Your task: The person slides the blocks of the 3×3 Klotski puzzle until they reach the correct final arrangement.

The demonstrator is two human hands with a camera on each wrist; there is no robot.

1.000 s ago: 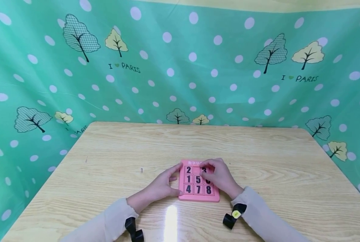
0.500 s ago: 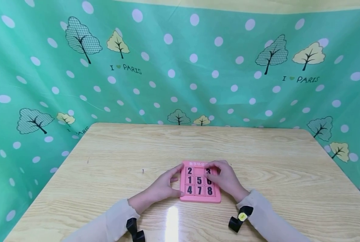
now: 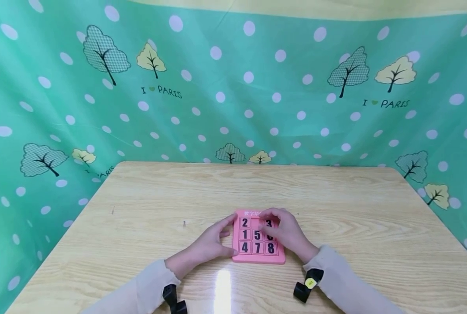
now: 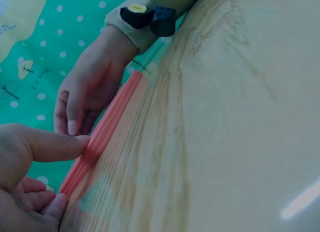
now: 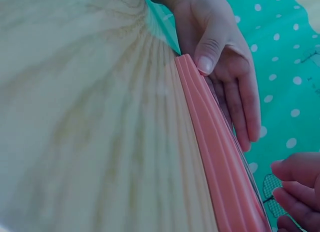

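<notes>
A pink number slide puzzle (image 3: pixel 259 259) lies flat on the table. Its top row shows the 2 tile (image 3: pixel 244 223), a vacant slot, then the 3 tile (image 3: pixel 269 223); below are 1, 5, 6 and 4, 7, 8. My left hand (image 3: pixel 207 246) holds the left side, thumb at the near corner and index finger at the far one. Over the upper right part hovers my right hand (image 3: pixel 290 229), thumb and index fingertips slightly apart by the vacant slot. It partly covers the 3 and 6 tiles. In the right wrist view, the right fingers (image 5: pixel 295 169) are loosely bent with nothing between them.
The light wood table (image 3: pixel 147 196) stretches around the puzzle. A green curtain (image 3: pixel 233 87) with dots and trees hangs behind it. Black wrist cameras (image 3: pixel 304 290) sit on both sleeves, and a bright glare (image 3: pixel 223 292) shows on the near tabletop.
The 3 tile has slid slightly right into the corner under my right fingers. My right hand then shifted back left over the vacant slot. My left hand stays put.
</notes>
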